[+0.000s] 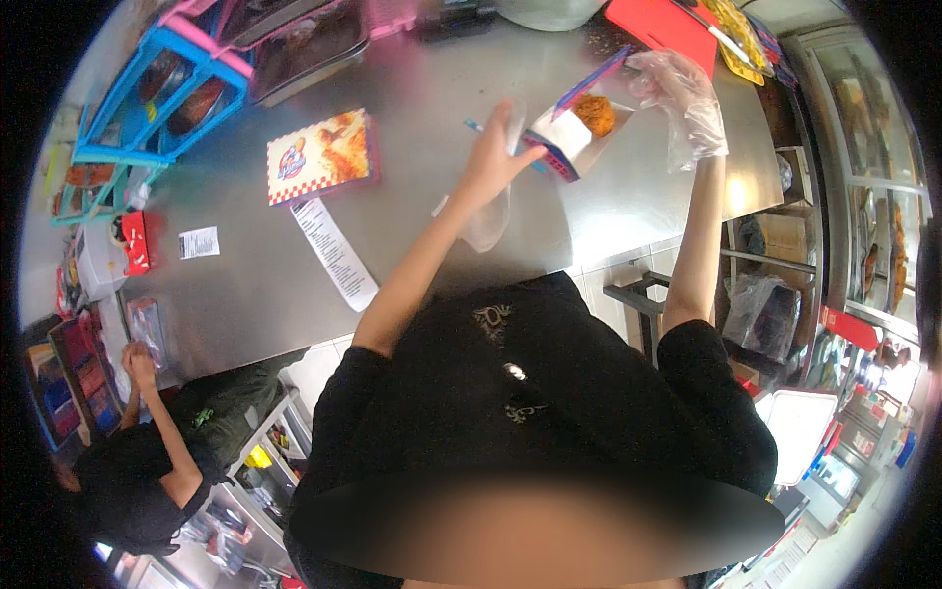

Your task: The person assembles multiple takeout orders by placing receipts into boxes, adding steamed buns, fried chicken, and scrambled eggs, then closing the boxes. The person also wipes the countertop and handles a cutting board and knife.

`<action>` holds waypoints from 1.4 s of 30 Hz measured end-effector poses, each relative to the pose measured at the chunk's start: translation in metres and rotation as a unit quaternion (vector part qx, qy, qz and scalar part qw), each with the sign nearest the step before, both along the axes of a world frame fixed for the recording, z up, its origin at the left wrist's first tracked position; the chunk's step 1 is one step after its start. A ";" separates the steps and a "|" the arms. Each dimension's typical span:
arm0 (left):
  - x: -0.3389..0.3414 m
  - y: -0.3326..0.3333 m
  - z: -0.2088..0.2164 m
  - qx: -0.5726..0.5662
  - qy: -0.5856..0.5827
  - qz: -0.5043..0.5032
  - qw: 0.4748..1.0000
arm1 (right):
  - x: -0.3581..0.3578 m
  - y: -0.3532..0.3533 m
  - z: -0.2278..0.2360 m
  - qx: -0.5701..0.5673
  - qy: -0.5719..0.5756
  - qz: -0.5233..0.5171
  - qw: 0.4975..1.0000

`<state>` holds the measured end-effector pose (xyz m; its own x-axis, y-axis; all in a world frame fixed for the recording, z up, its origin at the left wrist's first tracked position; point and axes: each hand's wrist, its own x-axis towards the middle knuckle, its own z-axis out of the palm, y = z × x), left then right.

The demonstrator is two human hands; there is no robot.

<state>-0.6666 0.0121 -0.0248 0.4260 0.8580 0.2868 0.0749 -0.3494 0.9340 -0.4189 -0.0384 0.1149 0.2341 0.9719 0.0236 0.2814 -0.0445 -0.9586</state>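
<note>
A small open carton [557, 155] stands on the steel table with a browned piece of fried chicken [594, 115] and something white inside. Its printed lid flap is raised on the far side. My bare left hand [494, 157] is just left of the carton, its thumb spread toward the near wall and its fingers stretched away. A clear plastic glove or bag [488, 221] lies below that wrist, and part of a thin blue stick [473, 125] shows beside the fingers. To the carton's right, my right hand [690, 103] wears a loose clear plastic glove, fingers loosely extended, seemingly holding nothing.
A closed printed box [319, 157] lies left on the steel table [422, 108], near a long receipt [334, 255] and a small slip [199, 242]. Blue racks [167, 88] stand far left, a red board [667, 29] far right. Another person's hands [139, 363] show at lower left.
</note>
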 end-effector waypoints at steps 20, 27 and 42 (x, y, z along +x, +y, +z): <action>0.028 -0.015 0.016 -0.056 -0.053 0.223 0.972 | 0.004 0.010 -0.110 0.149 0.131 0.062 0.978; -0.041 -0.028 0.011 0.049 0.218 0.030 0.974 | 0.068 -0.003 -0.127 0.138 -0.237 0.229 0.934; 0.004 -0.040 -0.013 0.094 0.252 0.323 0.907 | 0.034 0.002 -0.146 0.066 -0.207 0.106 0.970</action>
<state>-0.6622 -0.0277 -0.0374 -0.0302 0.9312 0.3632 0.7220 -0.2310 0.6522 -0.3844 -0.0362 -0.0309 -0.0268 0.9794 0.1999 0.6328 0.1714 -0.7551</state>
